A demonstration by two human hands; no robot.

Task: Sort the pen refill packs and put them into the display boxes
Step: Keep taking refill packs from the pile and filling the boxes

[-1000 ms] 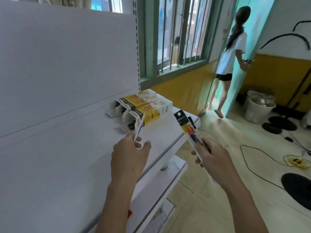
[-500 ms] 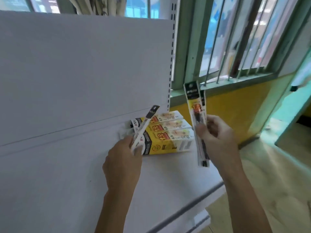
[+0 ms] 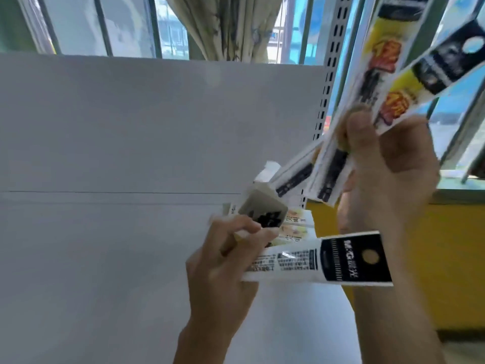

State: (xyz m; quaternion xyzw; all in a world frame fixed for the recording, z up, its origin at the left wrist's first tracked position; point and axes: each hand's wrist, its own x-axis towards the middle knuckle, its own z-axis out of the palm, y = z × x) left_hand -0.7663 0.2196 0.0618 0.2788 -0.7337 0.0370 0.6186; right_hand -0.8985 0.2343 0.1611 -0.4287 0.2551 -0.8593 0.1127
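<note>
Left grip (image 3: 225, 266) is curled round one flat white refill pack with a black header (image 3: 315, 261); right grip (image 3: 388, 166) pinches two more.

Around: white metal shelf (image 3: 91, 298) with white back panel (image 3: 131, 122). A perforated white upright (image 3: 331, 74) stands at its right edge. Pale patterned curtain (image 3: 231, 24) and barred window (image 3: 78, 24) are behind, yellow wall (image 3: 433, 258) to the right.

Yellow-and-white cardboard display boxes (image 3: 296, 227) lie on the shelf by the back panel. I see them only in part: the left grip's fingers and its pack cover most of them. A beige and black box end (image 3: 259, 206) tilts toward me just above the left fingertips; too blurred to tell whether they touch it.

The left grip's pack lies level, header to the right, small print facing me, in front of the boxes.

The right grip's thumb lies across two yellow, white and black refill packs (image 3: 378, 56), fanned apart. One points up, the other up and right, and their lower ends hang above the boxes. Dark refills show in the lower parts. All three packs are held above the shelf.
</note>
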